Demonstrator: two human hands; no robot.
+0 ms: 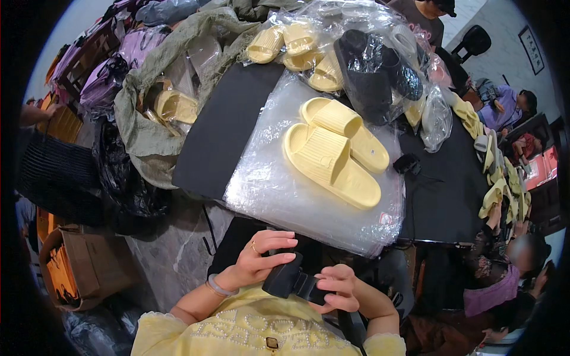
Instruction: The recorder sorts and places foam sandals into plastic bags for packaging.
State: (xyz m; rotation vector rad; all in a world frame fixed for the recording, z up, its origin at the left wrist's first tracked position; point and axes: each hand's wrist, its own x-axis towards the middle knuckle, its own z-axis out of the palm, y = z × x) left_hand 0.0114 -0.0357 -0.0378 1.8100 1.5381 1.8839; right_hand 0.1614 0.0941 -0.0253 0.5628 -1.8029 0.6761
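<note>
both hands at chest height, just in front of the near edge of the desk [436, 207]. left grip [261, 261] grasping a black device [284, 279] from above and the left, fingers laid over its top; ring on one finger, pale band [219, 286] at the wrist. right grip [336, 289] closed round the device's right-hand end, fingers curled over. device sits between the two grips, held clear of the desk; its exact kind cannot be told.

straight ahead of the grips, beyond the desk edge: stack of clear plastic bags [255, 184], shiny, lying flat, front part jutting over the edge. on it, ahead and slightly right of the left grip, a pair of yellow slippers [323, 151], toes to the left, the farther one partly behind the nearer. small black object [407, 164] on the desk, right of the bags, ahead and right of the right grip.

farther beyond: black slippers [365, 71] in clear wrap, bagged yellow slippers [265, 44] beside them. ahead and left of the left grip, an open grey-green sack [139, 98]. well left, a cardboard box [104, 261]. right of the right grip, a co-worker's patterned sleeve [481, 255].
</note>
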